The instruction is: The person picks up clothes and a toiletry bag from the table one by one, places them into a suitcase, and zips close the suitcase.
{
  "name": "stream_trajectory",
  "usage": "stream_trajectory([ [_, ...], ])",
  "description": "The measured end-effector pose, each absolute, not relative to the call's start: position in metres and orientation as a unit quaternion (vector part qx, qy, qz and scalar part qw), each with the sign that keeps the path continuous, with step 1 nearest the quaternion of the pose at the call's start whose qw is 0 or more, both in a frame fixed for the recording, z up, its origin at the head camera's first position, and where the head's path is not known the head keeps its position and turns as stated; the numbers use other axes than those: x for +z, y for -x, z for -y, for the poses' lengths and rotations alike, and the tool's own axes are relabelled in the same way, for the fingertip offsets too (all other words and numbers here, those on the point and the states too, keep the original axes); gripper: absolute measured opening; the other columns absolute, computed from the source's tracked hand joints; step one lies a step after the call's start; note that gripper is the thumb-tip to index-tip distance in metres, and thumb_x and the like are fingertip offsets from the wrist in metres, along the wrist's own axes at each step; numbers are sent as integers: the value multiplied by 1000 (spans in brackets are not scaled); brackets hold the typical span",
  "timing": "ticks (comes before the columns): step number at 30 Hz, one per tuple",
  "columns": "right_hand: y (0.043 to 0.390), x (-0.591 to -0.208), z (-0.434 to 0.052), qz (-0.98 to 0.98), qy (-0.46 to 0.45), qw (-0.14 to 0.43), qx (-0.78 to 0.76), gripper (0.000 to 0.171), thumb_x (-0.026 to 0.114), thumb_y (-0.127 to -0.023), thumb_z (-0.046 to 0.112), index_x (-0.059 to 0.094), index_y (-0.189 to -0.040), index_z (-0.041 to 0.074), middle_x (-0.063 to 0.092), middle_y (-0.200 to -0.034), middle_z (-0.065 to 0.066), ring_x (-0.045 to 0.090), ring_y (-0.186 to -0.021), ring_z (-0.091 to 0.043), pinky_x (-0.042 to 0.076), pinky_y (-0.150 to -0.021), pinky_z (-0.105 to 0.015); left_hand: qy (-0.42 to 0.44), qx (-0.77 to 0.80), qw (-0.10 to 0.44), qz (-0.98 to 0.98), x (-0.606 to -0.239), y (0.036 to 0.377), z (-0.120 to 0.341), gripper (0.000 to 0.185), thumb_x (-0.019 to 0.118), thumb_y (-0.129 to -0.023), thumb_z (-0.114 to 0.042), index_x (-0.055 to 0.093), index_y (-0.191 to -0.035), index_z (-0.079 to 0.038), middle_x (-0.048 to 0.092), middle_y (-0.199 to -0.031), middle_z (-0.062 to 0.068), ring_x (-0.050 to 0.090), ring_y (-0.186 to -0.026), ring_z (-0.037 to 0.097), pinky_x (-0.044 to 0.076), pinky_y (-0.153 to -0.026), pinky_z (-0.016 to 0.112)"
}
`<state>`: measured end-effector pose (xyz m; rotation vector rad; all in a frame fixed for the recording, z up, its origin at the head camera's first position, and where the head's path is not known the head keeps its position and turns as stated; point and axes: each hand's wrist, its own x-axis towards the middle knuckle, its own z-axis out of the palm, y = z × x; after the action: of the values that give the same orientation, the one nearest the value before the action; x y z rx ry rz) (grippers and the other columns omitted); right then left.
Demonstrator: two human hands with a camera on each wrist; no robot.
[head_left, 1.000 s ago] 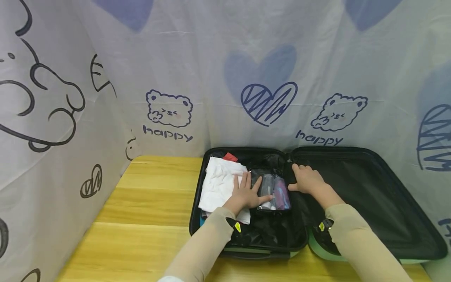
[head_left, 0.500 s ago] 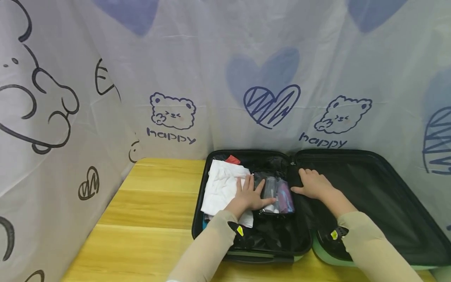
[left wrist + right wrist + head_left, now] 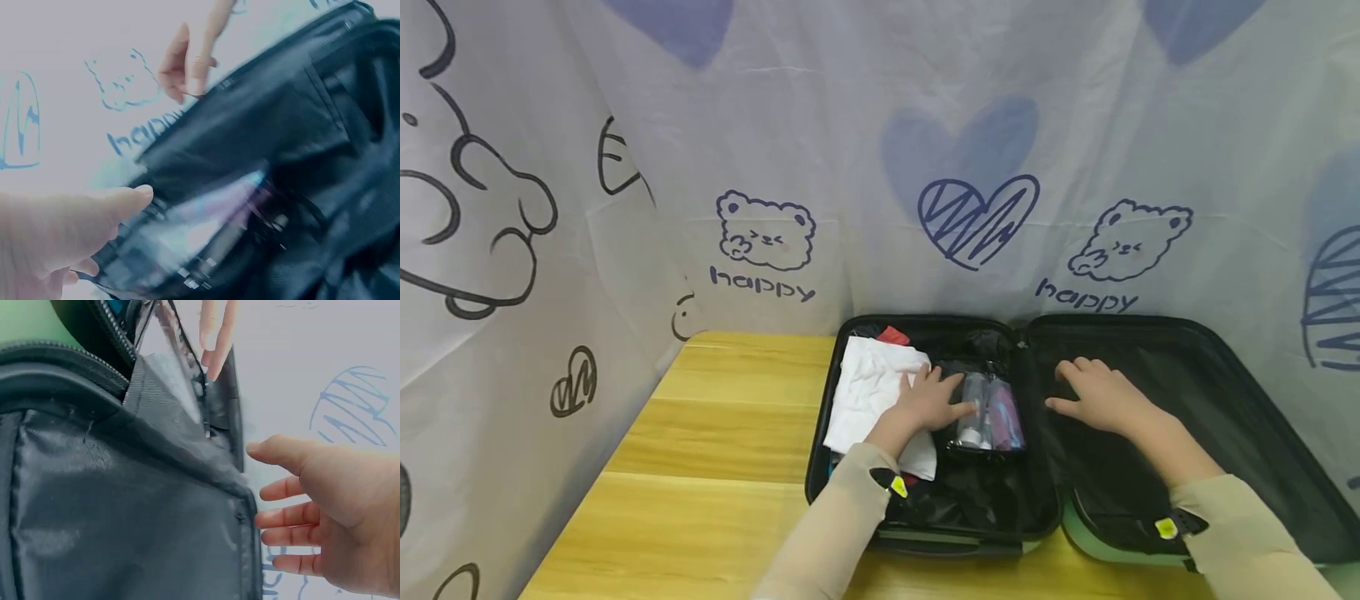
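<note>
A suitcase (image 3: 992,500) with black lining and a green shell lies unfolded in the head view. Folded white clothing (image 3: 868,383) sits in its left half, beside a clear zip pouch (image 3: 1006,412) holding a clear bottle and something purple. My left hand (image 3: 925,404) is spread between them, fingers relaxed, thumb over the pouch. In the left wrist view that pouch (image 3: 206,219) is blurred close to the thumb. My right hand (image 3: 1101,396) hovers over the right half, loosely bent fingers around nothing. The right wrist view shows this hand (image 3: 325,512) beside the lining's edge.
The suitcase stands on a wooden table (image 3: 715,433) against a printed white cloth (image 3: 850,150) that hangs behind and to the left. Red fabric (image 3: 893,336) peeks out behind the white clothing. The suitcase's right half (image 3: 1210,433) shows black lining.
My right hand has moved right, away from the suitcase's middle hinge and over the right half. My left hand has shifted slightly, its fingers less outstretched.
</note>
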<state>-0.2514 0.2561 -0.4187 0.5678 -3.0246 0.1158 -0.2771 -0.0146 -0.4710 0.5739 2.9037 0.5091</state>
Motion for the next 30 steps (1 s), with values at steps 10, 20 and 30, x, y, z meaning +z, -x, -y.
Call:
stream_trajectory([
  [10, 216, -392, -280, 978, -176, 84, 76, 44, 68, -89, 34, 58, -117, 1, 61, -111, -20, 56, -103, -39, 45, -82, -59, -184, 247, 24, -951, -424, 253, 52, 65, 49, -96, -57, 38, -151, -24, 31, -159, 12, 13, -151, 36, 10, -116, 69],
  [20, 172, -387, -318, 969, -107, 179, 134, 49, 64, -94, 34, 54, -121, -6, 55, -115, -29, 48, -102, -44, 37, -82, -59, -200, 262, -129, -935, -404, 215, 112, 55, 57, -95, -46, 49, -144, -22, 41, -154, 11, 25, -148, 36, 15, -115, 69],
  [30, 122, -419, -342, 952, 35, 249, 173, 49, 57, -98, 28, 48, -124, -13, 47, -116, -35, 43, -104, -49, 36, -83, -63, -195, 188, -195, -943, -428, 196, 166, 54, 61, -93, -43, 54, -140, -19, 43, -152, 14, 28, -146, 39, 18, -114, 69],
])
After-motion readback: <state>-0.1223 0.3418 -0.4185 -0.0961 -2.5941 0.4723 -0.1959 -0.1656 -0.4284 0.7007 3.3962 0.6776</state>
